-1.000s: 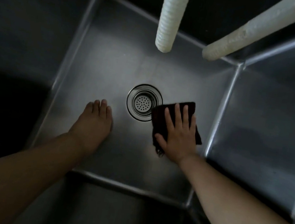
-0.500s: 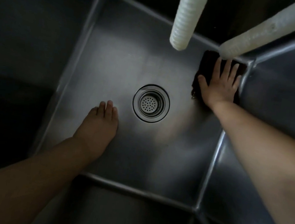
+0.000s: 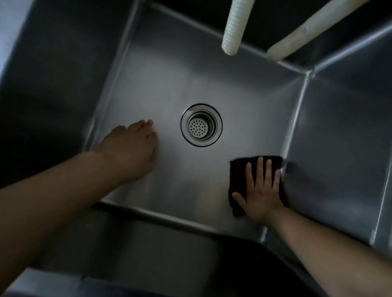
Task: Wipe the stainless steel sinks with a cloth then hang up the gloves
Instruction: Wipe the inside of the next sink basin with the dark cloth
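Two bare forearms reach down from the near edge into a deep steel sink (image 3: 337,145), seen from above in dim light. The right hand (image 3: 262,192) lies flat, fingers straight and slightly spread, pressing a dark cloth (image 3: 236,170) against the sink floor in the near right part of the basin; the cloth's right edge touches the foot of the right wall (its colour reads as a very dark brown, though the light is poor). The left hand (image 3: 130,150) rests palm down on the bare floor to the left, fingers straight and close together, holding nothing. Between and just beyond the two hands sits the round drain (image 3: 201,125), its perforated strainer in place, apart from both. Farther back, above the rear of the basin, hang two pale hoses: a ribbed hose (image 3: 238,18) pointing down, and a smoother hose (image 3: 308,29) slanting in from the upper right.
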A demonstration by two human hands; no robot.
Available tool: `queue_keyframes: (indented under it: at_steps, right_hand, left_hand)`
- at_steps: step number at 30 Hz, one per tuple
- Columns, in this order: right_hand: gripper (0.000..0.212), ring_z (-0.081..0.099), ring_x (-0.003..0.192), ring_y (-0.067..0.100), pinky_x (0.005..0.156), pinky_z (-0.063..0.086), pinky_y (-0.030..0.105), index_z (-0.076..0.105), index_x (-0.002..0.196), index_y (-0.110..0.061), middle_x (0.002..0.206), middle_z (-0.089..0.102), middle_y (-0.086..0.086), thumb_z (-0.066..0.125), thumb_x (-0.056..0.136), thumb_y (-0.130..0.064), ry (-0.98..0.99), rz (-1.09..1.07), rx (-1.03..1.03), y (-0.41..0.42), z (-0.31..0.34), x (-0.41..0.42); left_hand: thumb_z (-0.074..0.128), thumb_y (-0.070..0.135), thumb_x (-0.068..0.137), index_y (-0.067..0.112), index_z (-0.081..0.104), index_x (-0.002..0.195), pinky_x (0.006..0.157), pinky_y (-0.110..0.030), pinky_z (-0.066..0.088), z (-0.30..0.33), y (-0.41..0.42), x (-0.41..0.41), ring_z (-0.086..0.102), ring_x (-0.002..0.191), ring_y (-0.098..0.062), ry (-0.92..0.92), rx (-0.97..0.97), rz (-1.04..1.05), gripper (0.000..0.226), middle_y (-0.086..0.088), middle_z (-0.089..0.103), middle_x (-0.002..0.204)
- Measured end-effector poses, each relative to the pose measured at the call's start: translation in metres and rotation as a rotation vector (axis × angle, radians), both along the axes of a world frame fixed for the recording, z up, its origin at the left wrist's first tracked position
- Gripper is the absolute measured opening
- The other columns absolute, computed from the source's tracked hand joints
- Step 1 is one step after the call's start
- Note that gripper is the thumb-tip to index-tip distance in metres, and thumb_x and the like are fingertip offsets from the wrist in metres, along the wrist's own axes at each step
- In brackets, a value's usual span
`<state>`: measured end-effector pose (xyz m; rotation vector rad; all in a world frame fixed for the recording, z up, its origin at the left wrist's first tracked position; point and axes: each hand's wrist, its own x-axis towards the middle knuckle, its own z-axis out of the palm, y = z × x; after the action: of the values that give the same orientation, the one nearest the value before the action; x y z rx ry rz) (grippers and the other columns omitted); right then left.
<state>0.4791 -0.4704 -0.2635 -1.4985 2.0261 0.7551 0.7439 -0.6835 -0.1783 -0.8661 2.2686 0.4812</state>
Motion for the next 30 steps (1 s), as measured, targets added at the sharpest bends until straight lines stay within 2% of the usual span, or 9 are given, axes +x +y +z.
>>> queue_keyframes:
  at_steps: [3, 5, 7, 10, 12, 18, 23, 27, 30]
  right_hand:
    - [0.088, -0.049, 0.117, 0.043, 0.092, -0.038, 0.051, -0.031, 0.133, -0.014, 0.135, -0.044, 0.019, 0.028, 0.091, -0.064, -0.052, 0.157, 0.082, 0.024, 0.01, 0.016]
    - [0.086, -0.055, 0.116, 0.038, 0.092, -0.039, 0.05, -0.034, 0.132, -0.017, 0.135, -0.044, 0.018, 0.026, 0.091, -0.064, -0.112, 0.282, 0.129, 0.031, 0.014, 0.026]
    - [0.085, -0.055, 0.118, 0.034, 0.095, -0.038, 0.05, -0.035, 0.132, -0.02, 0.137, -0.044, 0.016, 0.025, 0.091, -0.064, -0.187, 0.388, 0.139, 0.025, 0.015, 0.039]
    - [0.085, -0.049, 0.122, 0.038, 0.096, -0.038, 0.051, -0.036, 0.133, -0.023, 0.136, -0.046, 0.014, 0.025, 0.091, -0.064, -0.237, 0.476, 0.094, -0.003, 0.009, 0.063]
    - [0.086, -0.045, 0.125, 0.039, 0.098, -0.034, 0.052, -0.033, 0.135, -0.024, 0.139, -0.043, 0.013, 0.029, 0.091, -0.064, -0.227, 0.474, 0.019, -0.026, 0.005, 0.083]
    - [0.085, -0.022, 0.138, 0.043, 0.107, -0.021, 0.056, -0.009, 0.147, -0.017, 0.156, -0.007, 0.022, 0.038, 0.09, -0.06, -0.185, 0.355, -0.199, -0.105, -0.006, 0.133]
    - [0.085, -0.013, 0.143, 0.04, 0.11, -0.015, 0.054, -0.002, 0.151, -0.019, 0.157, -0.006, 0.02, 0.035, 0.089, -0.062, -0.152, 0.236, -0.353, -0.189, -0.023, 0.169]
    - [0.082, -0.01, 0.143, 0.04, 0.11, -0.012, 0.056, -0.001, 0.152, -0.018, 0.157, -0.004, 0.02, 0.032, 0.09, -0.061, -0.169, 0.283, -0.419, -0.237, -0.03, 0.198]
    - [0.079, -0.009, 0.143, 0.039, 0.11, -0.014, 0.056, 0.0, 0.152, -0.018, 0.158, -0.004, 0.019, 0.031, 0.092, -0.059, -0.205, 0.384, -0.437, -0.233, -0.031, 0.219]
  left_hand:
    - [0.055, 0.037, 0.088, 0.009, 0.038, 0.141, 0.11, -0.04, 0.032, 0.038, 0.008, 0.026, 0.029, 0.139, -0.025, 0.16, -0.058, 0.016, 0.061, -0.015, 0.028, 0.152]
    - [0.069, 0.026, 0.079, 0.003, 0.059, 0.12, 0.096, -0.044, 0.046, 0.06, 0.015, 0.047, 0.053, 0.118, -0.033, 0.291, -0.112, 0.009, 0.048, -0.02, 0.056, 0.129]
    - [0.073, 0.02, 0.072, 0.004, 0.067, 0.102, 0.08, -0.044, 0.055, 0.077, 0.023, 0.067, 0.064, 0.097, -0.034, 0.361, -0.15, 0.018, 0.034, -0.018, 0.067, 0.106]
    - [0.05, 0.032, 0.074, 0.01, 0.069, 0.097, 0.066, -0.04, 0.057, 0.097, 0.035, 0.095, 0.069, 0.084, -0.03, 0.346, -0.145, 0.091, 0.037, -0.011, 0.07, 0.096]
    - [0.04, 0.036, 0.076, 0.01, 0.071, 0.1, 0.069, -0.04, 0.057, 0.102, 0.043, 0.11, 0.07, 0.087, -0.029, 0.344, -0.117, 0.131, 0.047, -0.009, 0.071, 0.098]
    - [0.041, 0.035, 0.081, 0.012, 0.073, 0.098, 0.068, -0.036, 0.056, 0.11, 0.049, 0.129, 0.069, 0.081, -0.027, 0.398, -0.155, 0.293, 0.043, -0.007, 0.073, 0.091]
    - [0.045, 0.031, 0.085, 0.016, 0.07, 0.08, 0.058, -0.037, 0.052, 0.109, 0.054, 0.13, 0.062, 0.068, -0.028, 0.447, -0.232, 0.34, 0.03, -0.004, 0.066, 0.072]
    - [0.045, 0.029, 0.087, 0.017, 0.067, 0.073, 0.055, -0.039, 0.048, 0.105, 0.055, 0.133, 0.058, 0.065, -0.026, 0.476, -0.279, 0.32, 0.029, -0.003, 0.061, 0.068]
    - [0.044, 0.029, 0.089, 0.017, 0.066, 0.072, 0.055, -0.037, 0.046, 0.102, 0.056, 0.134, 0.057, 0.065, -0.025, 0.466, -0.283, 0.289, 0.03, -0.002, 0.06, 0.068]
